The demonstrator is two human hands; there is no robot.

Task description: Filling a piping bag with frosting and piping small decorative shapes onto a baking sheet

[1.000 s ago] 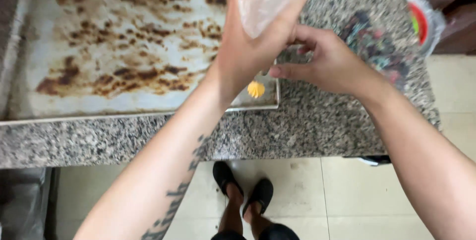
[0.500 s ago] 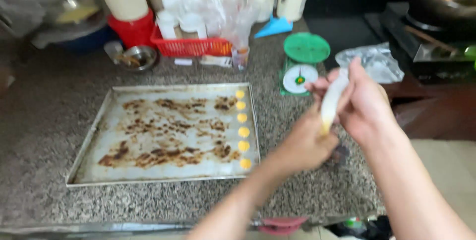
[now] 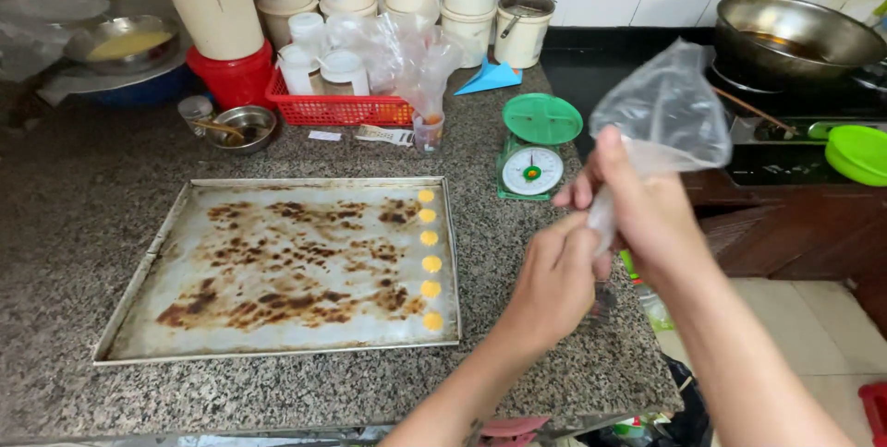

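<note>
Right hand (image 3: 637, 211): closed round the twisted neck of a clear plastic piping bag (image 3: 661, 124), thumb up, knuckles toward the camera.
Piping bag: thin, crinkled, see-through film; loose upper part billowing above the right hand, lower part pinched narrow between both hands.
Left hand (image 3: 554, 285): just below and left of the right one, touching it, fingers curled shut round the bag's lower end; tip of the bag hidden.
Baking tray (image 3: 139, 276): left of the left hand, flat rectangular metal sheet with a low rim, dull grey, heavily blotched with brown burnt-on stains.
Batter dots (image 3: 431, 258): six small round yellow blobs in one column along the tray's edge nearest the hands, smooth and glossy.
Countertop (image 3: 83, 188): under tray and hands, speckled grey granite, polished.
Kitchen scale (image 3: 534, 147): beyond the hands, green plastic, round platter over a white dial.
Red basket (image 3: 337, 110): farther off to the left, plastic mesh, holding white lidded tubs.
Steel bowl (image 3: 242, 126): beside the basket, small, shiny, with a spoon inside.
Wok (image 3: 795, 36): beyond the right hand, to its right, round dark metal, on a stove.
Green bowl (image 3: 857, 151): right of the right hand, bright plastic.
</note>
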